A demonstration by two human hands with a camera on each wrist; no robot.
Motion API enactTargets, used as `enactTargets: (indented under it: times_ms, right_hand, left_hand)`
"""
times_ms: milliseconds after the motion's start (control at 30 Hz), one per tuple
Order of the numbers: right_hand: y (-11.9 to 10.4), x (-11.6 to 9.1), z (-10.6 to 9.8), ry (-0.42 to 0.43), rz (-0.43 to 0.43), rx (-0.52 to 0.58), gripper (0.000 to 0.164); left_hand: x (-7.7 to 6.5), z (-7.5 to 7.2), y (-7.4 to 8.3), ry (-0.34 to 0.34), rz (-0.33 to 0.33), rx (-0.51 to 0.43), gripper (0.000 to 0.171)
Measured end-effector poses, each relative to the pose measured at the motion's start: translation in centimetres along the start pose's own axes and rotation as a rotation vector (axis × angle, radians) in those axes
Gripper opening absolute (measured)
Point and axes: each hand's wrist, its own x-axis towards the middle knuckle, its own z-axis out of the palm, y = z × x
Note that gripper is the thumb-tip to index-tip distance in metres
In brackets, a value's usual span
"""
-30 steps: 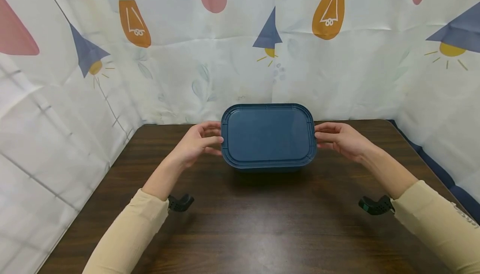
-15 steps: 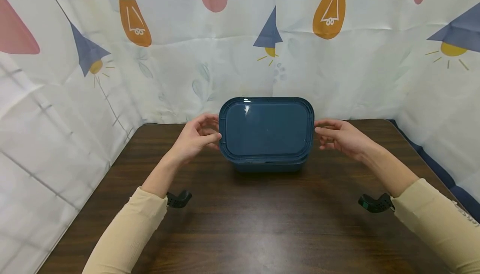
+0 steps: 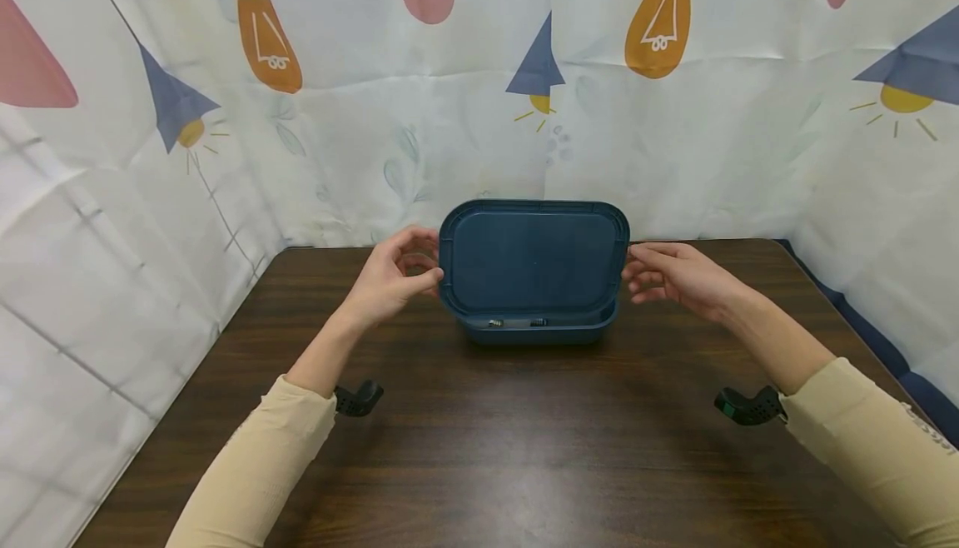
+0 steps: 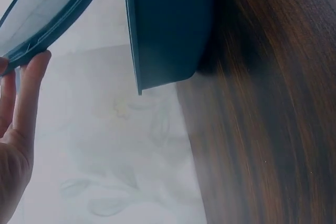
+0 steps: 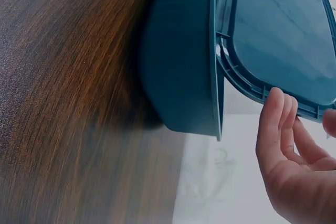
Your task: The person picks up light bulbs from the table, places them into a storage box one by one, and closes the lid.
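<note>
A dark blue lid (image 3: pixel 534 261) stands tilted above a matching rectangular box (image 3: pixel 535 336) at the far middle of the table. My left hand (image 3: pixel 385 277) pinches the lid's left end between thumb and fingers. At the right end, my right hand (image 3: pixel 680 273) grips the lid's rim, its fingers along the underside in the right wrist view. Through the gap at the front, a small silvery piece (image 3: pixel 496 323) and a dark ridged piece (image 3: pixel 538 322) show inside the box. The lid hides the rest of the interior.
The brown wood-grain table (image 3: pixel 509 448) has its back edge just behind the box. A white patterned curtain (image 3: pixel 360 148) hangs close behind and at both sides. Black wrist devices (image 3: pixel 749 406) stick out below the sleeves.
Both hands have raised the lid off the box and tipped it up toward the back. A strip of the box's inside with small pieces now shows at the front.
</note>
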Motion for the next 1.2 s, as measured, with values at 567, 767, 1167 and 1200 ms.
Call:
enactTargets:
  times_ms: [567,767,1167,1200]
  right_hand:
    - [0.0,0.1,0.1,-0.024,-0.005,0.050,0.054]
    - [0.2,0.2,-0.2,-0.029,0.009,0.037,0.052]
    - [0.4,0.4,-0.7,-0.031,0.067,0.031,0.067]
    - [0.4,0.5,-0.7,-0.031,0.061,0.030,0.065]
  left_hand:
    - [-0.5,0.4,-0.8,0.072,0.141,0.153,0.037]
    - [-0.5,0.7,-1.6,0.052,0.342,0.272,0.041]
    - [-0.6,0.8,-3.0,-0.058,0.705,0.506,0.036]
    - [-0.5,0.8,-3.1,-0.063,0.749,0.540,0.034]
